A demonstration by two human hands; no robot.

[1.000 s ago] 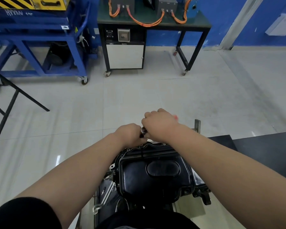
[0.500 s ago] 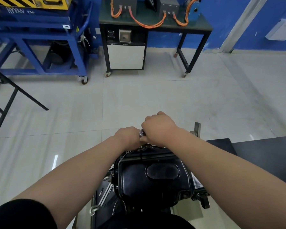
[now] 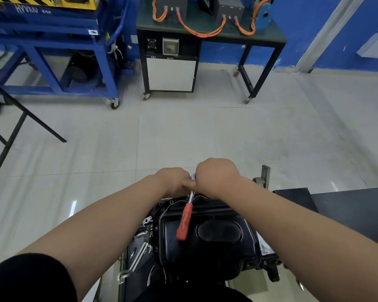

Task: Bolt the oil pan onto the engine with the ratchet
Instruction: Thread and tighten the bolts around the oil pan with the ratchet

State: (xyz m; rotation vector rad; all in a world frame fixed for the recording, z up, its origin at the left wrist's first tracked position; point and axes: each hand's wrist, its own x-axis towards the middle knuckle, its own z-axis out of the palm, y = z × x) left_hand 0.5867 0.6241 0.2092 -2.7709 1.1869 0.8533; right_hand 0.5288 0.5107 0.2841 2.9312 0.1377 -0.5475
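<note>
The black oil pan (image 3: 207, 238) sits on the engine (image 3: 144, 240) just below me. A ratchet (image 3: 184, 223) with a red handle stands at the pan's far rim, its metal head up between my hands and its handle slanting back toward me, free of any grip. My left hand (image 3: 172, 179) is curled against the left side of the ratchet's head, its fingers hidden. My right hand (image 3: 216, 176) is curled at the right side, with its thumb laid across the metal shaft just below the head. The bolt under the head is hidden.
A dark bench top (image 3: 347, 210) lies to my right, with a metal bracket (image 3: 264, 176) at its far corner. Across the tiled floor stand a wheeled black table (image 3: 210, 33) with orange cables, a blue steel cart (image 3: 52, 46) and a black folding frame (image 3: 13, 118).
The red handle has swung out from under my right hand and now points toward me. My right hand has shifted to the ratchet's head; my left hand stays there.
</note>
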